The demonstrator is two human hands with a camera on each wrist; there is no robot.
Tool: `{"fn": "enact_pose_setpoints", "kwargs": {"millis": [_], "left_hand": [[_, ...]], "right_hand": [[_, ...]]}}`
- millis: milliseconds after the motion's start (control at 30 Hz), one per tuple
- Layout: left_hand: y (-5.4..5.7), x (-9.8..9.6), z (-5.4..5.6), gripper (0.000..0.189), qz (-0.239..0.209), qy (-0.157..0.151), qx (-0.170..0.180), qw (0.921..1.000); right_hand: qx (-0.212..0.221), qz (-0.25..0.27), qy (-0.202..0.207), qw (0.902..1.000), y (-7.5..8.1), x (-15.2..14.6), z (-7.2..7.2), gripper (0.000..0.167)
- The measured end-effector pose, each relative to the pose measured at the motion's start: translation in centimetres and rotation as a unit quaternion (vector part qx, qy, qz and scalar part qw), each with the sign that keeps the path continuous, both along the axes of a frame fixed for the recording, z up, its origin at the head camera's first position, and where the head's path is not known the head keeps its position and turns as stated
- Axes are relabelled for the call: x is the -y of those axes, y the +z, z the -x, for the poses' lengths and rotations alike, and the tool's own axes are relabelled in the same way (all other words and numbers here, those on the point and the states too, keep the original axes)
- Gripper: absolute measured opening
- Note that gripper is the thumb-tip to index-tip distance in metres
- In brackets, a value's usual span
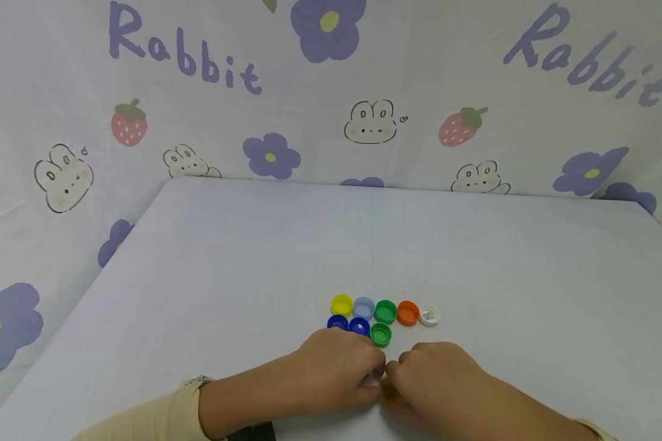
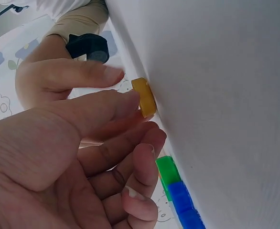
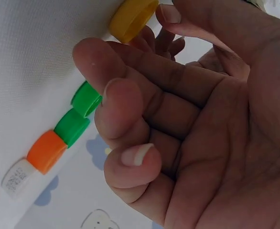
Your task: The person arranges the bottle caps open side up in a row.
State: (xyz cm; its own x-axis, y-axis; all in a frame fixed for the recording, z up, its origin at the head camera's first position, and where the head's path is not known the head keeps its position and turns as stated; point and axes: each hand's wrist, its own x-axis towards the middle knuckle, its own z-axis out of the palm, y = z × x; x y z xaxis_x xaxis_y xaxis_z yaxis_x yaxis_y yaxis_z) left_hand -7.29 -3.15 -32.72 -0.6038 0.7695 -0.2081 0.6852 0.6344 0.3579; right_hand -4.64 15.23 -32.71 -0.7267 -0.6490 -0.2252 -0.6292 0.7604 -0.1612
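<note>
A yellow-orange bottle cap (image 2: 146, 98) lies between my two hands at the table's front, mostly covered in the head view. My left hand (image 1: 339, 370) pinches at it, the thumb against its side and the index fingertip close by its edge. My right hand (image 1: 441, 380) is around the cap's other side, fingers loosely bent; its thumb tip sits just off the cap (image 3: 133, 20) in the right wrist view. Past the knuckles lie a green cap (image 1: 380, 334) and two dark blue caps (image 1: 359, 326), partly hidden by my left hand.
Behind these, a row of caps runs left to right: yellow (image 1: 342, 305), light blue (image 1: 363, 308), green (image 1: 385, 312), orange (image 1: 408, 313) and white (image 1: 429, 315). A black object (image 1: 252, 432) shows under my left forearm. A printed rabbit cloth (image 1: 309, 92) hangs behind the white table (image 1: 243, 257).
</note>
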Motion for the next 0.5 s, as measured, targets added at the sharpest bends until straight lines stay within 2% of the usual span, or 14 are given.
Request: {"fn": "enact_pose_setpoints", "kwargs": {"millis": [233, 367, 500], "left_hand": [[0.17, -0.07, -0.14, 0.018, 0.015, -0.002, 0.009, 0.9998], [0.24, -0.15, -0.05, 0.017, 0.015, -0.005, 0.003, 0.9999], [0.26, -0.35, 0.22, 0.019, 0.012, -0.004, 0.000, 0.9999]], "right_hand": [[0.001, -0.005, -0.001, 1.0000, -0.10, 0.28, -0.03, 0.022], [0.022, -0.010, -0.025, 0.9994, 0.01, 0.49, 0.09, 0.020], [0.025, -0.006, -0.036, 0.9990, 0.30, 0.34, 0.26, 0.020]]}}
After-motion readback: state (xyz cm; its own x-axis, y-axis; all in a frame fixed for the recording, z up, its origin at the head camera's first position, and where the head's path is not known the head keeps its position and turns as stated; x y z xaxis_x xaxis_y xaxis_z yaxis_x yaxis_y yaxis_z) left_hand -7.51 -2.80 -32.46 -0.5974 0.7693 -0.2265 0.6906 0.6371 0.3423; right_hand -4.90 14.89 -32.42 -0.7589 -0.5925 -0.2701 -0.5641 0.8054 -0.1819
